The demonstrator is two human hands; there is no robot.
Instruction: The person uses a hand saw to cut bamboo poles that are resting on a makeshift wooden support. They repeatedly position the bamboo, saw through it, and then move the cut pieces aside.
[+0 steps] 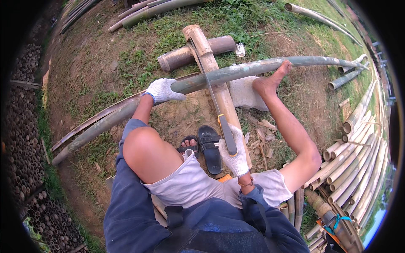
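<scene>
A long green bamboo pole (247, 69) lies crosswise before me, over a bamboo support (225, 101) with a slotted far end. My left hand (163, 90), in a white knitted glove with a blue cuff edge, is closed around the pole left of the support. In my right hand (237, 156), gloved alike, is the grey and yellow handle of a handsaw (228, 135). Its long thin blade crosses the pole and reaches toward the slot; how deep it sits in the bamboo I cannot tell. My bare right foot (272, 80) presses on the pole.
A short thick bamboo piece (175, 61) lies under the support's far end, and a stone block (249, 95) sits beside it. An empty black sandal (209, 149) is between my legs. Bamboo poles (358, 156) are stacked at right; cut bamboo ends (23, 126) fill the left.
</scene>
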